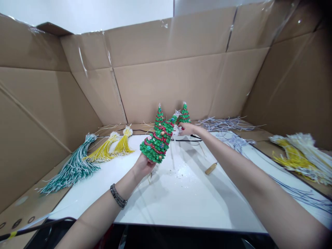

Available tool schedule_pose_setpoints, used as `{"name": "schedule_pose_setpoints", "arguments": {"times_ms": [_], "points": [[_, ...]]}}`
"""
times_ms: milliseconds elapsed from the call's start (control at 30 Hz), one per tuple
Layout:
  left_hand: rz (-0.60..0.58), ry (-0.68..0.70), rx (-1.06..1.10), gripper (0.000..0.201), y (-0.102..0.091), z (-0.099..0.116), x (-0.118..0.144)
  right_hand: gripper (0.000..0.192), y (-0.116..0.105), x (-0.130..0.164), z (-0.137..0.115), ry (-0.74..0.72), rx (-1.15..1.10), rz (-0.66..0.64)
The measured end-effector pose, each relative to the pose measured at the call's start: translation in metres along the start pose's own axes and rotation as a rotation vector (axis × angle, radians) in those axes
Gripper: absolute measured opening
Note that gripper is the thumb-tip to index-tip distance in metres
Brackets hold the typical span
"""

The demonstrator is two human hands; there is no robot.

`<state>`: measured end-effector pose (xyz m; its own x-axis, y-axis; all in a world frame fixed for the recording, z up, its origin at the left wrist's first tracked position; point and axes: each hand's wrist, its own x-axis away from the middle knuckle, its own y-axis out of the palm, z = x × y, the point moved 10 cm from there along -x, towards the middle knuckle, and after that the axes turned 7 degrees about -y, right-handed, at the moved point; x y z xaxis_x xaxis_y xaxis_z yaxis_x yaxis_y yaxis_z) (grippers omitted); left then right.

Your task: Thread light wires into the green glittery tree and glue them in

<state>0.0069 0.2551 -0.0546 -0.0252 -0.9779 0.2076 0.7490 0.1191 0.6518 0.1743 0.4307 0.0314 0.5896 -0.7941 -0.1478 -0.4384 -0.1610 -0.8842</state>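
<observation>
My left hand (pixel 145 165) grips a decorated green Christmas tree (pixel 158 141) from below by its base. The tree leans to the right and has red garlands, small ornaments and a clear star (pixel 177 113) at its top. Farther back, my right hand (pixel 187 129) has its fingers closed beside a small whitish thing (pixel 176 129); what they hold, if anything, is too small to make out. Behind this hand stands a second Christmas tree (pixel 184 112), its lower part hidden. A third Christmas tree (pixel 159 116) is partly covered by the held one.
A wooden-handled tool (pixel 211 168) lies on the white tabletop (pixel 189 204), near glittery crumbs (pixel 183 173). Bundles of green wires (pixel 75 166) and yellow wires (pixel 103 148) lie left; more yellow and white wires (pixel 298 159) lie right. Cardboard walls (pixel 168 79) surround the table's back and sides.
</observation>
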Motion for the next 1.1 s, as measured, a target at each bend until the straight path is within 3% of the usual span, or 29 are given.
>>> {"name": "schedule_pose_setpoints", "arguments": {"times_ms": [133, 233, 267, 333, 400, 533, 767, 1100], "points": [[-0.004, -0.018, -0.005, 0.024, 0.004, -0.004, 0.003, 0.050, -0.005, 0.046, -0.040, -0.176, -0.270, 0.134], [0.004, -0.033, -0.070, 0.011, 0.018, -0.009, 0.011, 0.052, 0.003, 0.094, -0.082, -0.311, -0.625, 0.188], [0.003, -0.036, -0.109, 0.017, 0.024, -0.011, 0.014, 0.048, 0.008, 0.107, -0.095, -0.349, -0.913, 0.181], [-0.019, -0.028, -0.196, 0.027, 0.038, -0.016, 0.020, 0.045, 0.016, 0.126, -0.106, -0.312, -1.322, 0.220], [-0.071, -0.003, -0.264, 0.027, 0.051, -0.020, 0.026, 0.045, 0.023, 0.137, -0.102, -0.191, -1.481, 0.334], [-0.164, 0.090, -0.350, 0.016, 0.060, -0.024, 0.029, 0.047, 0.030, 0.143, -0.093, -0.096, -1.503, 0.407], [-0.154, 0.193, -0.475, 0.009, 0.050, -0.022, 0.023, 0.041, 0.033, 0.143, -0.085, -0.131, -1.570, 0.459], [-0.146, 0.260, -0.532, 0.003, 0.056, -0.020, 0.031, 0.039, 0.035, 0.142, -0.081, -0.097, -1.650, 0.497]]}}
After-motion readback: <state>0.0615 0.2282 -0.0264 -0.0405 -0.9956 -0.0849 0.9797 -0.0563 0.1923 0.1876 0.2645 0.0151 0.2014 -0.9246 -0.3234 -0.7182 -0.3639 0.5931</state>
